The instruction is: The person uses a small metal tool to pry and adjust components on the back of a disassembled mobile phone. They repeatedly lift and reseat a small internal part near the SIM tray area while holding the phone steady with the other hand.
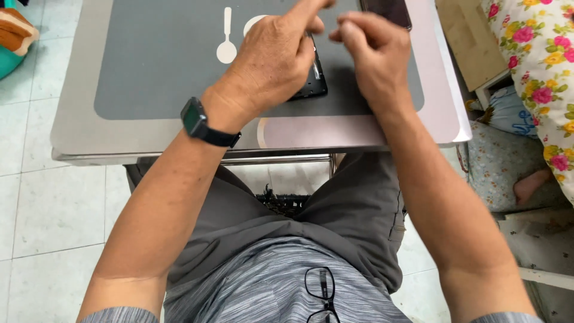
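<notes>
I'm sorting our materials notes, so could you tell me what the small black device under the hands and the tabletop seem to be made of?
The black device looks like matte moulded plastic, with a metallic strip along its edge; mostly hidden by the left hand. The tabletop seems smooth laminate: flat grey printed surface, pale rounded border, slight sheen.

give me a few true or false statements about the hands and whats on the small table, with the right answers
1. A black watch sits on the left wrist. True.
2. The left hand lies over a flat black device on the grey mat. True.
3. The right hand rests flat in the person's lap. False: it is raised over the mat, fingers curled, close to the left hand's fingertips.
4. A pair of black-framed glasses hangs at the front of the shirt. True.
5. The mat shows a white fork. False: the white shape in view is a spoon.
6. The table stands on carpet. False: the floor is pale tile.
</notes>
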